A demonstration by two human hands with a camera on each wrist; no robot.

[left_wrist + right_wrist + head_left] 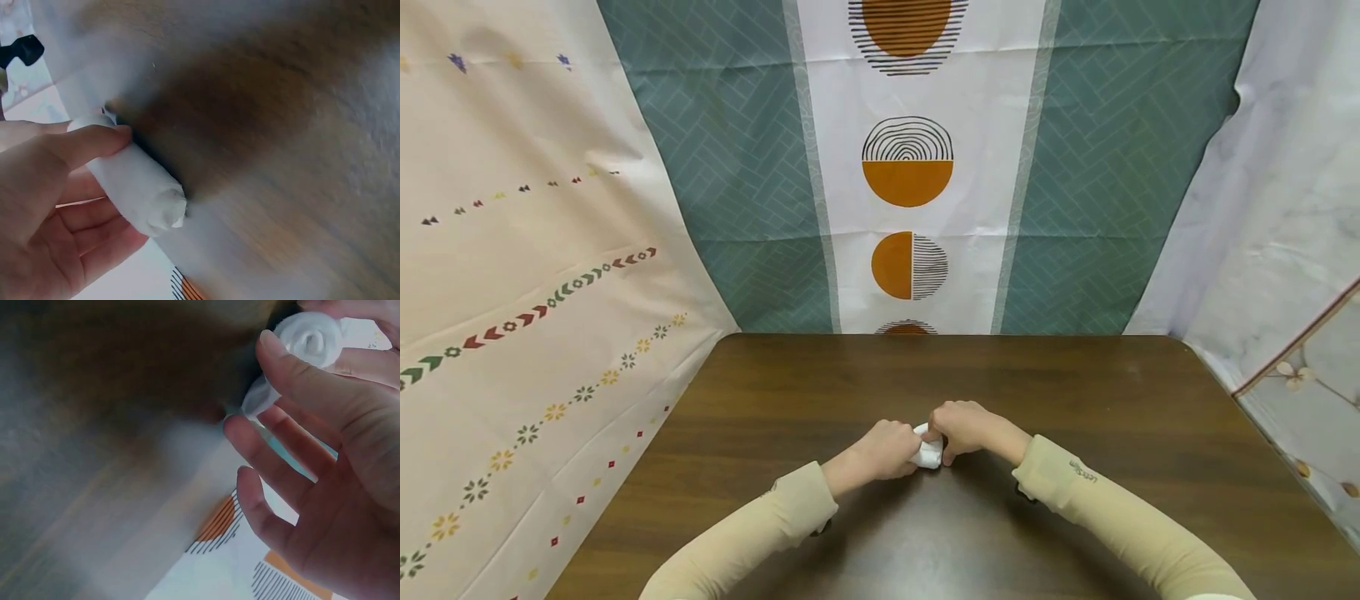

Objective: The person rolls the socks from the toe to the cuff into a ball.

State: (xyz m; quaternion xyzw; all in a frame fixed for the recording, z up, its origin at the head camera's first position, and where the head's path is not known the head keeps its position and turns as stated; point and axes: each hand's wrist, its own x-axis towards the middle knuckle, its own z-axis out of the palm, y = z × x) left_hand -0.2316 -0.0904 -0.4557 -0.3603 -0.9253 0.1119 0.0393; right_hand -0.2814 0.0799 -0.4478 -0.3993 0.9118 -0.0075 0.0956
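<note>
A small white rolled cloth [929, 452] is between my two hands, low over the middle of the table. My left hand [886, 450] grips it from the left; in the left wrist view the thumb lies along the roll [140, 187] and the fingers curl beneath it. From the right, my right hand [966, 427] pinches it between thumb and fingers. The right wrist view shows the spiral end of the roll [312, 340], with a loose white flap [259, 397] by the right fingertips. The other fingers of that hand are spread and loosely bent.
The dark brown wooden table [760, 392] extends around both hands. Behind it hangs a green and white curtain [917, 200] with orange circles. A cream patterned cloth [535, 292] hangs at the left, a pale marbled one [1292, 217] at the right.
</note>
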